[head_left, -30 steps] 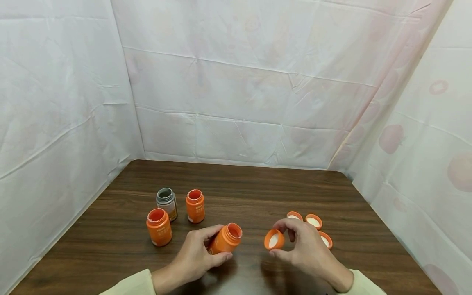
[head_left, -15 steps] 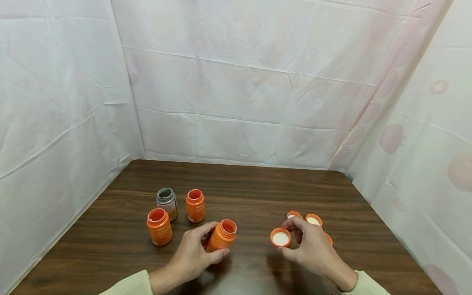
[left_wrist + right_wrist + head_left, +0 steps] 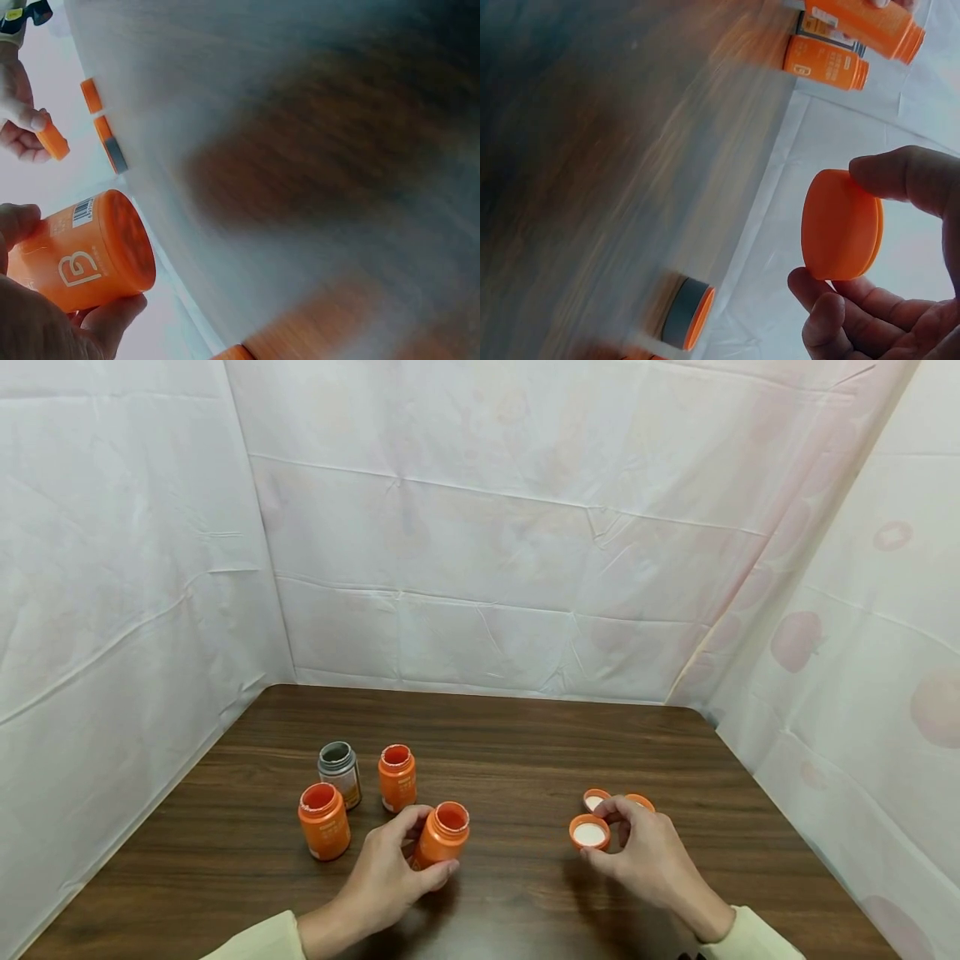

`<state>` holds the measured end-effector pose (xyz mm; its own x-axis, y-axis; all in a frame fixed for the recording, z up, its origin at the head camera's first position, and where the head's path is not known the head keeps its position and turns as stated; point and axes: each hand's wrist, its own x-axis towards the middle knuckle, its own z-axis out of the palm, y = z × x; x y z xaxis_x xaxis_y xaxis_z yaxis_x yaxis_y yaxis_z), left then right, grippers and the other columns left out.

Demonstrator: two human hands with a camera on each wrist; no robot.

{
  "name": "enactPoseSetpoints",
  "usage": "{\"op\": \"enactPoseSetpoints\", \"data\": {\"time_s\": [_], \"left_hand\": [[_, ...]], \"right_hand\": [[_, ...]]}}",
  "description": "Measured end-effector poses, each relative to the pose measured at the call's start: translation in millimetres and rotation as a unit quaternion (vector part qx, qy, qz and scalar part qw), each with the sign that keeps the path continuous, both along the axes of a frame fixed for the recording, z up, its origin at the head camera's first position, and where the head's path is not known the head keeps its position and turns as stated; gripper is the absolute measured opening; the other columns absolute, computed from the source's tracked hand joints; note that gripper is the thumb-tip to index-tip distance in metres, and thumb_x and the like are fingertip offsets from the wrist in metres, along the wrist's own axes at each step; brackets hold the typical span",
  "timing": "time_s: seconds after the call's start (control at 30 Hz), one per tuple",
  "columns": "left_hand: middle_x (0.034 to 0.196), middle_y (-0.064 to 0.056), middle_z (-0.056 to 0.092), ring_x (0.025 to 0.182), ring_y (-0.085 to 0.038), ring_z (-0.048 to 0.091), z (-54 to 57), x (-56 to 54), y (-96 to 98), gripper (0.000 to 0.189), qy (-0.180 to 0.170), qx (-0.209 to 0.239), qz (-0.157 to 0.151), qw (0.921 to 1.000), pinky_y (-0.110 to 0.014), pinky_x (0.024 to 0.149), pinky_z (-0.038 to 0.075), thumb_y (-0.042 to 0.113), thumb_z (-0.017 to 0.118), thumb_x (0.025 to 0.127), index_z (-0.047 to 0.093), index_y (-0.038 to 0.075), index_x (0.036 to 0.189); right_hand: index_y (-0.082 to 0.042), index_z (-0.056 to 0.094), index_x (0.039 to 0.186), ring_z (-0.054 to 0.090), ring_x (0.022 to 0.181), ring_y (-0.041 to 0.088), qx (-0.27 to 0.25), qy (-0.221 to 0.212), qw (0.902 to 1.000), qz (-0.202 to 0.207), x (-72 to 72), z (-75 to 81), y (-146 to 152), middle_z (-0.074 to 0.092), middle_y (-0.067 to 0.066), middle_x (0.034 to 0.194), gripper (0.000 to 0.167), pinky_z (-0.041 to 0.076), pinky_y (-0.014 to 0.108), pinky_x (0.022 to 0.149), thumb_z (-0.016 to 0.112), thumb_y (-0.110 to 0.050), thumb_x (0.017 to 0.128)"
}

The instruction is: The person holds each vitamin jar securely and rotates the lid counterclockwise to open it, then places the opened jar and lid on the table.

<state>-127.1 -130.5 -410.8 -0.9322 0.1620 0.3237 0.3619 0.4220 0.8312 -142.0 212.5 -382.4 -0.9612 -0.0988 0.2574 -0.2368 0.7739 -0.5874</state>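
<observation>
My left hand (image 3: 382,877) grips an uncapped orange jar (image 3: 441,842) in the air, its threaded mouth tilted toward the right. The jar's base and white logo show in the left wrist view. My right hand (image 3: 656,864) pinches an orange cap (image 3: 589,833) by its edge between thumb and fingers, white inside facing up. In the right wrist view the cap (image 3: 840,225) hangs above the table. Behind that hand lie more caps, among them an orange one (image 3: 595,798) and, partly hidden, another orange one (image 3: 641,802). One cap is grey outside (image 3: 682,313).
Two uncapped orange jars, one nearer (image 3: 325,827) and one farther (image 3: 397,781), stand upright on the left with an uncapped grey jar (image 3: 341,772). The dark wooden table (image 3: 510,743) is enclosed by pale sheets (image 3: 480,552) at the back and sides.
Both hands have moved apart: the left with its jar to the left, the right with its cap to the right, toward the other caps. The cap has turned from facing the jar to facing up.
</observation>
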Motion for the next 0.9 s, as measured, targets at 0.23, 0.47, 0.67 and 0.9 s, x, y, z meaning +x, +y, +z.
{"op": "enactPoseSetpoints", "data": {"time_s": [0.23, 0.47, 0.67, 0.9], "left_hand": [[0.105, 0.009, 0.069, 0.097, -0.011, 0.066, 0.2, 0.9, -1.7, 0.055, -0.006, -0.002, 0.027, 0.9996, -0.032, 0.088, 0.056, 0.013, 0.096, 0.071, 0.064, 0.02, 0.116], [0.106, 0.008, 0.069, 0.098, -0.012, 0.066, 0.5, 1.0, -4.4, 0.057, -0.015, -0.008, 0.047, 0.9987, -0.031, 0.088, 0.056, 0.011, 0.095, 0.07, 0.063, 0.02, 0.117], [0.106, 0.008, 0.069, 0.098, -0.012, 0.066, 0.6, 1.3, -6.7, 0.057, -0.016, -0.012, 0.063, 0.9978, -0.028, 0.086, 0.055, 0.012, 0.095, 0.071, 0.063, 0.019, 0.117], [0.104, 0.009, 0.069, 0.096, -0.011, 0.066, 0.6, 1.4, -7.6, 0.057, -0.005, -0.012, 0.071, 0.9974, -0.027, 0.084, 0.055, 0.012, 0.095, 0.07, 0.063, 0.02, 0.116]], "right_hand": [[-0.015, 0.069, 0.103, 0.051, 0.069, 0.009, 0.019, 0.015, 0.9996, -0.013, -4.5, -3.6, 8, 0.061, -0.004, 0.08, 0.044, 0.042, 0.025, 0.063, 0.095, -0.021, 0.067], [-0.013, 0.069, 0.106, 0.059, 0.082, 0.012, 0.049, 0.004, 0.9984, -0.027, -10.2, -8.1, 16, 0.07, -0.002, 0.097, 0.045, 0.048, 0.031, 0.072, 0.093, -0.025, 0.07], [-0.016, 0.069, 0.101, 0.061, 0.087, 0.016, 0.079, 0.0, 0.9962, -0.037, -13.8, -13.3, 21, 0.07, -0.002, 0.094, 0.041, 0.049, 0.038, 0.076, 0.093, -0.028, 0.07], [-0.016, 0.068, 0.096, 0.059, 0.08, 0.014, 0.106, -0.002, 0.9938, -0.034, -19.3, -19.7, 26, 0.067, -0.005, 0.088, 0.038, 0.047, 0.038, 0.072, 0.093, -0.027, 0.07]]}}
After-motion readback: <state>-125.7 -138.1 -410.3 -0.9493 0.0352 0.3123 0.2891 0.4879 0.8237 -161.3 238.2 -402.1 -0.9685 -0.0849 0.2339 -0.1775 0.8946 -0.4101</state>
